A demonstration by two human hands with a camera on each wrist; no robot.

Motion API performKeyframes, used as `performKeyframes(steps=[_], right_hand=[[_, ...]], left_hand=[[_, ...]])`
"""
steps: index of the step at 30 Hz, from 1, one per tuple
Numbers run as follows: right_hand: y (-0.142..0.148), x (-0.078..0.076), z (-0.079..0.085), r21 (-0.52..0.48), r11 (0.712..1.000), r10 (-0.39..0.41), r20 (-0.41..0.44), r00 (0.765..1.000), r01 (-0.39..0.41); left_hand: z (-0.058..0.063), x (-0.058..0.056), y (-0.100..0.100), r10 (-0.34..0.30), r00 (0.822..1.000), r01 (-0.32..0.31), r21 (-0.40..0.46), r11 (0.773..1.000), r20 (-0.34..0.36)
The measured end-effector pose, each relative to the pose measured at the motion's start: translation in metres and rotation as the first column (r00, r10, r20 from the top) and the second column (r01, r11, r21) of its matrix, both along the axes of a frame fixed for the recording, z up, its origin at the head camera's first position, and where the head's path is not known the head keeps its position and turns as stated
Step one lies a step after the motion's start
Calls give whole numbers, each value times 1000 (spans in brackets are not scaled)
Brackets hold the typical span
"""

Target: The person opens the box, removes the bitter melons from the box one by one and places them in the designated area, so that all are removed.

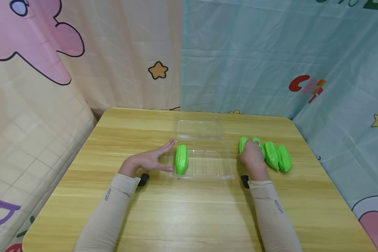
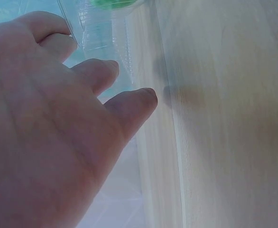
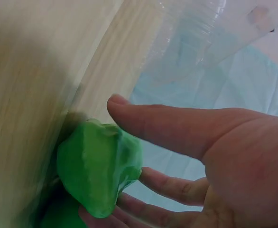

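Note:
My left hand (image 1: 149, 160) spreads its fingers and thumb at the left edge of a clear plastic clamshell box (image 1: 204, 174), whose lid (image 1: 196, 128) lies folded back. Inside the box at its left end sits one bright green, ridged star fruit (image 1: 181, 160). My right hand (image 1: 252, 155) reaches over the row of green fruit at the right. In the right wrist view a star fruit (image 3: 94, 166) lies between the thumb above and the curled fingers below, and the hand grips it. Part of another green fruit (image 3: 63, 213) shows beneath.
Two more star fruits, one (image 1: 271, 155) and another (image 1: 284, 158), lie side by side right of my right hand. The wooden table (image 1: 176, 217) ends at printed cloth curtains (image 1: 239, 52). Black straps (image 1: 144, 179) show at the wrists.

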State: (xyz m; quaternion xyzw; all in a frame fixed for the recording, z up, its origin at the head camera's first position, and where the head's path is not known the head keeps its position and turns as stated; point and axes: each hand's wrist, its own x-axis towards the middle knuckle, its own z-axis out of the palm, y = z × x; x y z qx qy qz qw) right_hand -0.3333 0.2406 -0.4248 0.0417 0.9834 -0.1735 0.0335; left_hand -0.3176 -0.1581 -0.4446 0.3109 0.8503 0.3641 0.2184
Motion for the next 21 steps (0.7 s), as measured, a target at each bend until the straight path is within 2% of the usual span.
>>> performKeyframes(steps=[7,14,18,21], right_hand=[[-6,6,7,-6,1000,-6,-56,998,6],[-13,15,22,-29,999,17,-100,995,-20],[-19,20,33,-106,994,27,-127,992,-41],[-23,22,40,-210,973,60,-155,986,-93]], left_hand=[[2,0,0,-1,1000,1,-1,1000,3],[2,1,1,0,1000,0,-8,1000,-1],[2,1,1,0,1000,0,-7,1000,-5],[2,1,1,1,1000,-1,-8,1000,-5]])
